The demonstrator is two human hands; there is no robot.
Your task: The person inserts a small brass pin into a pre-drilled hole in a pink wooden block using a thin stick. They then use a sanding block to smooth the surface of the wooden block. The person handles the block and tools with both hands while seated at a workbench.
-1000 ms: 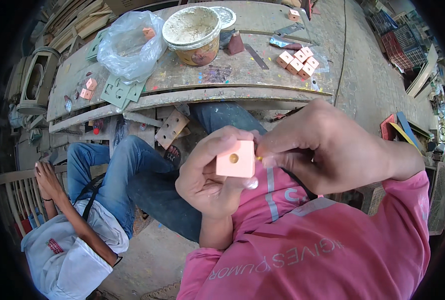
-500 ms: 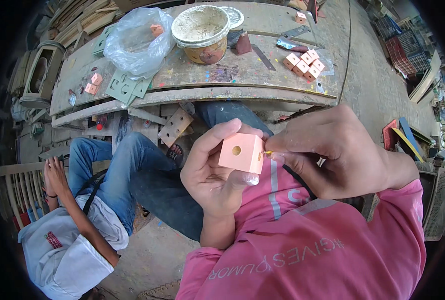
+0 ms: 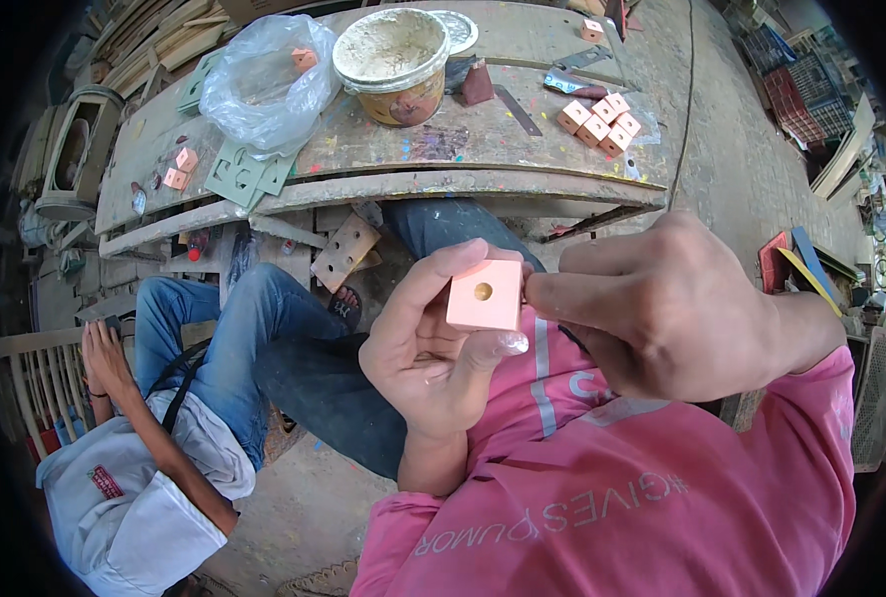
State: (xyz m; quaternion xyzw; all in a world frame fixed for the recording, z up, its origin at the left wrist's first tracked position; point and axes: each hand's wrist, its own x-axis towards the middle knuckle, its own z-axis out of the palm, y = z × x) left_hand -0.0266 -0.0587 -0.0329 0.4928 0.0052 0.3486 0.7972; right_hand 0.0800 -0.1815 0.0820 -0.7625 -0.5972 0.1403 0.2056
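My left hand (image 3: 411, 356) holds a salmon-pink cube (image 3: 487, 312) between the thumb and fingers. One round hole, yellowish inside, shows in the face toward me. White residue coats the left thumb's tip. At the cube's right side, my right hand (image 3: 667, 313) has its fingers pinched together, the index tip against or very near that face. Whatever the pinch holds is hidden behind the fingers. On the bench (image 3: 363, 177) beyond, several similar pink cubes (image 3: 598, 129) lie grouped at the right, with a pair of cubes (image 3: 181, 167) at the left.
On the bench stand a clear plastic bag (image 3: 264, 95) with a pink cube inside and a whitish-crusted bucket (image 3: 393, 75). Green cut-out plates (image 3: 244, 177) and a flat metal strip (image 3: 519, 111) lie there too. Another person (image 3: 144, 478) sits at my left, hands together.
The cube has turned so its right face is mostly out of sight. The small yellow piece seen at my right fingertips before is now hidden. My right hand has rolled over slightly.
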